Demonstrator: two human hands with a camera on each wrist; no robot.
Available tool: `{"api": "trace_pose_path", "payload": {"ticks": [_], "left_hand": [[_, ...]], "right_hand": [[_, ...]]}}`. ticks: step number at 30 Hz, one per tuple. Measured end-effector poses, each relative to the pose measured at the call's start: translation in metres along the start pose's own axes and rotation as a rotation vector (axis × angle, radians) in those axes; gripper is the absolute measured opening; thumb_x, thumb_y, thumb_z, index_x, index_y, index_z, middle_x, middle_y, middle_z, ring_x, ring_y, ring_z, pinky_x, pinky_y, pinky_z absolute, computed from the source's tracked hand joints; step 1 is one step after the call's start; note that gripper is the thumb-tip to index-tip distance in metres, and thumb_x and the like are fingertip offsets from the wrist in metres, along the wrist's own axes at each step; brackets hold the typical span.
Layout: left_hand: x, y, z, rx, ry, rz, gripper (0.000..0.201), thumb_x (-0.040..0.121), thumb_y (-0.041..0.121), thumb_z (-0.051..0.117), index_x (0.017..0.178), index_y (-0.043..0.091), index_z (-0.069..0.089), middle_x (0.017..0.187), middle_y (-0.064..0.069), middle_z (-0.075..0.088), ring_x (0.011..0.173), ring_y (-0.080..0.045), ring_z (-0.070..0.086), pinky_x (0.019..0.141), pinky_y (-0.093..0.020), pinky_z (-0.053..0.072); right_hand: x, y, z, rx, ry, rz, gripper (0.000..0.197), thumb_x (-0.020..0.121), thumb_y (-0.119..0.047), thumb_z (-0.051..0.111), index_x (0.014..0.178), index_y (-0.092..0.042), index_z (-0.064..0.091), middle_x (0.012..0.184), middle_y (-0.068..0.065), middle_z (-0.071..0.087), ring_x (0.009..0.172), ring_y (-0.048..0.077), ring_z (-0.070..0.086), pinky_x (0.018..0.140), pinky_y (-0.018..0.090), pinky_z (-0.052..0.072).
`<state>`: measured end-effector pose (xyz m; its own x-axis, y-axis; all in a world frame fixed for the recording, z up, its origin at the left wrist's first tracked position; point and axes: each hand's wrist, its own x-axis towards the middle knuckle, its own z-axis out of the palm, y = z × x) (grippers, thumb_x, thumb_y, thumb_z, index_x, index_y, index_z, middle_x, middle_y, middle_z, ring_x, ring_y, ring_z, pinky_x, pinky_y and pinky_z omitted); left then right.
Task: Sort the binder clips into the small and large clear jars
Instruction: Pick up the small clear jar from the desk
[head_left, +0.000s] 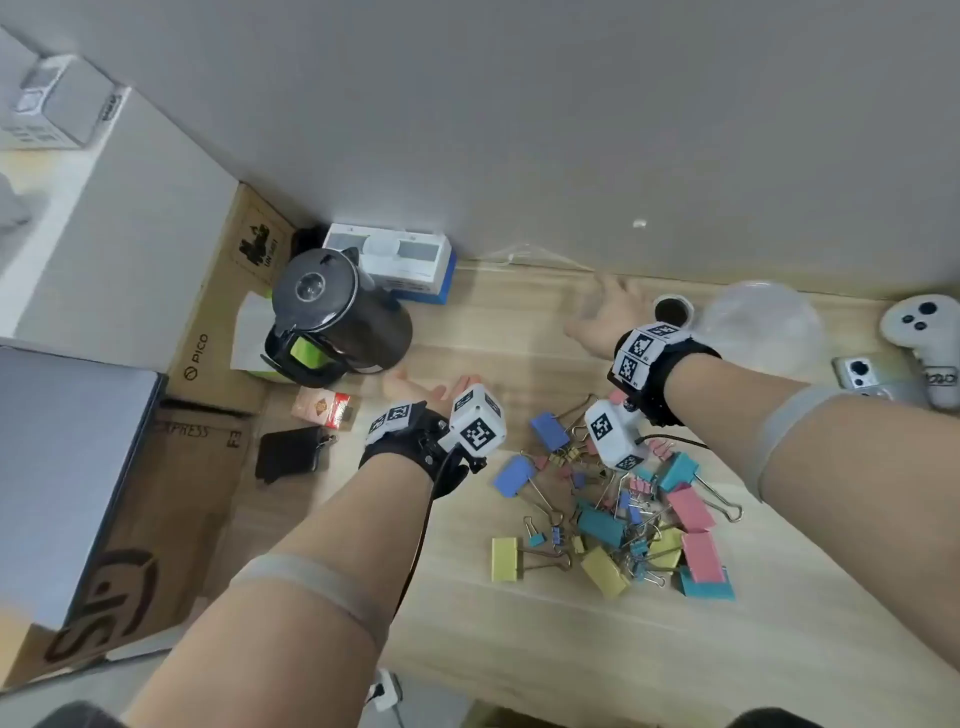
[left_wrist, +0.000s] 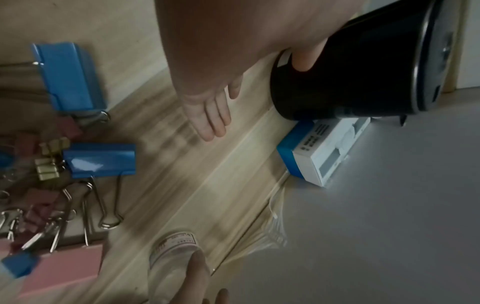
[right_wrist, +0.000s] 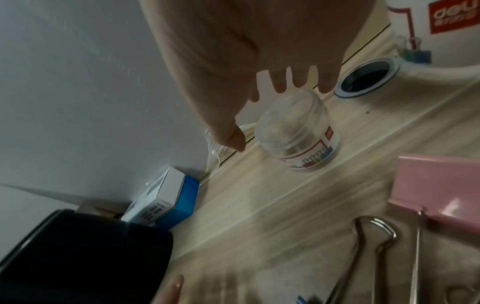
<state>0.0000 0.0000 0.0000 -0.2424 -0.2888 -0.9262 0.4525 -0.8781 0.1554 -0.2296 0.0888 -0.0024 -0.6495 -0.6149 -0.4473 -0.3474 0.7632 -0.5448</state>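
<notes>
Here, the scene by parts.
Right hand: the right hand (head_left: 608, 317) sits in the upper middle of the head view, fingers spread and straight, gripping nothing. In the right wrist view its fingertips (right_wrist: 280, 87) hang just above the small jar; whether they touch it cannot be told through the blur.
Left hand: the left hand (head_left: 415, 388) lies at mid-frame beside the black kettle (head_left: 332, 317), palm open, fingers straight, holding nothing.
Small jar: the small jar (right_wrist: 298, 133) stands clear and labelled on the worktop (head_left: 519, 623) near the wall; in the head view the right hand mostly hides it.
Large jar: the large jar (head_left: 763, 327) is a blurred clear shape in the upper right, right of the round hole (head_left: 672, 310) in the worktop.
Binder clips: the binder clips (head_left: 623, 514) lie in a mixed heap of blue, pink, yellow and teal at lower right, well apart from both hands.
Hard to make out: both hands are motion-blurred; the wrist cameras cover part of the heap; the white box (head_left: 395, 262) is partly behind the kettle.
</notes>
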Motion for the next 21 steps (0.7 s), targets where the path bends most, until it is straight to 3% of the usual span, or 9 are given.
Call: {"api": "trace_pose_path", "payload": {"ticks": [2,5,7,11,12,14,16,19,21], "left_hand": [[0.002,-0.004,0.002,-0.032,0.043,0.024,0.080,0.095,0.058,0.048,0.153,0.007,0.029,0.148,-0.025,0.046,0.130,-0.045,0.052,0.084,-0.059,0.050],[-0.005,-0.014,0.006,-0.043,0.047,0.056,0.079,0.096,0.053,0.048,0.158,0.009,0.024,0.151,-0.024,0.043,0.134,-0.044,0.049,0.105,-0.057,0.045],[-0.008,-0.019,0.009,0.023,0.052,0.044,0.074,0.098,0.049,0.047,0.156,0.007,0.026,0.149,-0.024,0.045,0.133,-0.043,0.051,0.106,-0.056,0.044],[-0.013,-0.030,0.019,0.384,0.006,-0.058,0.045,0.099,0.046,0.047,0.113,0.003,0.051,0.111,-0.019,0.061,0.098,-0.036,0.062,0.085,-0.048,0.049],[-0.014,-0.033,0.022,0.495,-0.001,-0.075,0.048,0.099,0.047,0.047,0.112,0.001,0.051,0.109,-0.020,0.062,0.097,-0.036,0.063,0.083,-0.048,0.051],[-0.014,-0.039,0.025,0.633,-0.026,-0.099,0.062,0.098,0.053,0.047,0.124,-0.003,0.051,0.117,-0.026,0.062,0.104,-0.041,0.063,0.084,-0.053,0.054],[-0.018,-0.047,0.028,0.685,-0.055,-0.137,0.071,0.095,0.061,0.046,0.126,-0.003,0.052,0.115,-0.028,0.061,0.100,-0.042,0.063,0.077,-0.050,0.055],[-0.019,-0.057,0.028,0.754,-0.048,-0.111,0.068,0.096,0.063,0.043,0.122,0.002,0.058,0.103,-0.021,0.065,0.084,-0.036,0.063,0.064,-0.037,0.055],[-0.023,-0.063,0.029,0.834,-0.072,-0.128,0.068,0.099,0.064,0.037,0.118,0.004,0.062,0.089,-0.017,0.067,0.071,-0.029,0.060,0.056,-0.030,0.050]], "right_hand": [[0.001,0.000,0.003,-0.121,-0.050,-0.011,0.069,0.081,-0.037,0.062,0.144,-0.027,0.034,0.147,0.009,0.032,0.132,0.035,0.037,0.106,0.046,0.038],[0.003,0.006,0.007,-0.182,-0.119,0.012,0.072,0.079,-0.020,0.065,0.145,-0.026,0.036,0.147,0.011,0.033,0.128,0.035,0.044,0.099,0.044,0.046],[0.001,0.008,0.005,-0.128,-0.067,-0.023,0.069,0.080,-0.019,0.065,0.144,-0.024,0.039,0.145,0.013,0.038,0.126,0.035,0.048,0.098,0.042,0.046],[-0.015,-0.005,-0.007,0.052,-0.076,-0.088,0.064,0.082,-0.041,0.065,0.140,-0.020,0.046,0.134,0.009,0.056,0.119,0.030,0.057,0.099,0.035,0.044],[-0.021,-0.009,-0.008,0.091,-0.152,-0.085,0.059,0.083,-0.049,0.063,0.133,-0.020,0.052,0.125,0.007,0.063,0.111,0.027,0.063,0.094,0.035,0.049],[-0.033,-0.016,-0.006,0.134,-0.335,-0.074,0.053,0.083,-0.062,0.058,0.111,-0.017,0.059,0.102,0.008,0.072,0.081,0.026,0.074,0.067,0.033,0.057],[-0.044,-0.017,-0.002,0.088,-0.436,-0.081,0.061,0.082,-0.070,0.052,0.100,-0.012,0.062,0.083,0.008,0.073,0.056,0.023,0.071,0.046,0.025,0.047],[-0.051,-0.011,0.002,0.074,-0.503,-0.080,0.064,0.079,-0.074,0.051,0.097,-0.014,0.066,0.072,0.010,0.073,0.052,0.019,0.065,0.045,0.022,0.043],[-0.055,-0.007,0.004,0.109,-0.574,-0.083,0.073,0.069,-0.082,0.053,0.099,-0.016,0.066,0.082,0.015,0.076,0.060,0.022,0.066,0.050,0.027,0.045]]}}
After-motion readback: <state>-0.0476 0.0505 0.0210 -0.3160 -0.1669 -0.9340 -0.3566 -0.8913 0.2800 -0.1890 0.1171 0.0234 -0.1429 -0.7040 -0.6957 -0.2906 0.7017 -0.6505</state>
